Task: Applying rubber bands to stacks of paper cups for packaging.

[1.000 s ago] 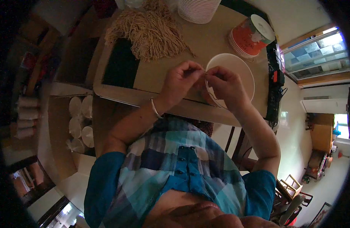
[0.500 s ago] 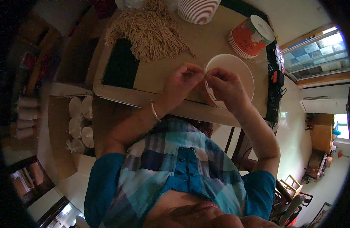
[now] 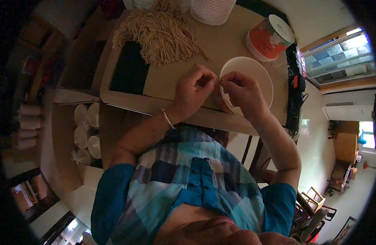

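My left hand [image 3: 195,87] and my right hand [image 3: 242,90] meet at the near left rim of a large white paper tub [image 3: 257,71] on the table. Both pinch a thin tan string [image 3: 223,96] between thumb and forefinger. Part of the string trails down beside the right fingers; where it ends is too fine to make out. My right hand covers part of the tub's near side. Further back on the table, left of the tub, lies a loose bundle of tan strings [image 3: 167,38].
A stack of white tubs [image 3: 212,11] stands at the back, and a red patterned stack of tubs [image 3: 269,38] lies tilted at the back right. A dark power strip [image 3: 293,90] with cables runs along the right edge. Below left is a cardboard box [image 3: 67,143] holding white rolls [image 3: 81,136].
My left fingers have shifted slightly left, leaving a small gap to the right fingers. My right hand has barely moved.
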Demonstrator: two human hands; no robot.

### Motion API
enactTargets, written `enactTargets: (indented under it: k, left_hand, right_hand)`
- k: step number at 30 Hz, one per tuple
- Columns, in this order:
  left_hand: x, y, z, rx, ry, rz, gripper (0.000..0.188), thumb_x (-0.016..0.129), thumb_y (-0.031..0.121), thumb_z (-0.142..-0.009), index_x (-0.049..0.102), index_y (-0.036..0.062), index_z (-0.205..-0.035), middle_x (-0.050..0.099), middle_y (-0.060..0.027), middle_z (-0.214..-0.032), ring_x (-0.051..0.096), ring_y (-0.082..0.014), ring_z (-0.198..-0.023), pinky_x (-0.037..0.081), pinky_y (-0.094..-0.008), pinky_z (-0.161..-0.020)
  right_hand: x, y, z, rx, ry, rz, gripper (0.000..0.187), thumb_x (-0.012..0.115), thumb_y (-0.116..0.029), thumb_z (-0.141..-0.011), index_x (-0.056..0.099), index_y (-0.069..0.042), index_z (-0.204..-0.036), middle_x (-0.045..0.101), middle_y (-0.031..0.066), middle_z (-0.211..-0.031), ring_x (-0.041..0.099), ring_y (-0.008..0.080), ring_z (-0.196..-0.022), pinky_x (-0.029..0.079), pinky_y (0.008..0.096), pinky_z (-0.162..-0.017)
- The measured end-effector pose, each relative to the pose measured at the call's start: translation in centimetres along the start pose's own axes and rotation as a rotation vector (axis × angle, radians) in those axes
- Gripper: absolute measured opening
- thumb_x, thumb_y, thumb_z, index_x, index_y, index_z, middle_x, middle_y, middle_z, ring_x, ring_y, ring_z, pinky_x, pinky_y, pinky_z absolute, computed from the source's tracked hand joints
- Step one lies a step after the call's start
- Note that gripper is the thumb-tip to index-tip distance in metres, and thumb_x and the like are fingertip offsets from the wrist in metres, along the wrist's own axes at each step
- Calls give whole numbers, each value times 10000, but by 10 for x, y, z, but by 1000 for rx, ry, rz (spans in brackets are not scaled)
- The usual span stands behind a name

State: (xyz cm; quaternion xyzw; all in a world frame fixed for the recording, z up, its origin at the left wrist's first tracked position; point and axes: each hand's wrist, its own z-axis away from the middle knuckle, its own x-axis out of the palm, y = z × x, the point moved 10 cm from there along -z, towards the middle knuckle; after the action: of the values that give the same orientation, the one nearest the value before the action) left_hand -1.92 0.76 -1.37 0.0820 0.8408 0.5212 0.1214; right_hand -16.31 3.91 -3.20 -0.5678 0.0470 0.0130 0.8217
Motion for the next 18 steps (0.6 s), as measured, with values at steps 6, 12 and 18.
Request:
enactTargets:
  k: [6,12,18]
  left_hand:
    - [-7,-16,2,-126,24,176,48,585,25,-863,577,36,-909,569,-16,-843,552,-65,-726,470,-212,-651]
    - [-17,-24,-5,-233,57,465,105,565,112,-908,539,37,-976,568,-15,-846,533,-47,-697,443,-193,-601]
    - [7,-28,0,-277,-124,238,150,587,161,-911,527,37,-969,566,-21,-830,530,-58,-689,444,-206,-594]
  right_hand:
    - [1,-2,0,1,-18,17,104,627,-154,-847,647,-64,-894,582,-13,-710,432,40,-494,312,200,-405]
    - [1,4,-2,15,-38,-20,101,627,-154,-847,649,-67,-894,584,-11,-712,428,39,-488,304,196,-399]
    - [3,3,-2,1,-61,-28,113,626,-154,-848,648,-61,-910,585,-6,-718,427,39,-494,299,194,-398]
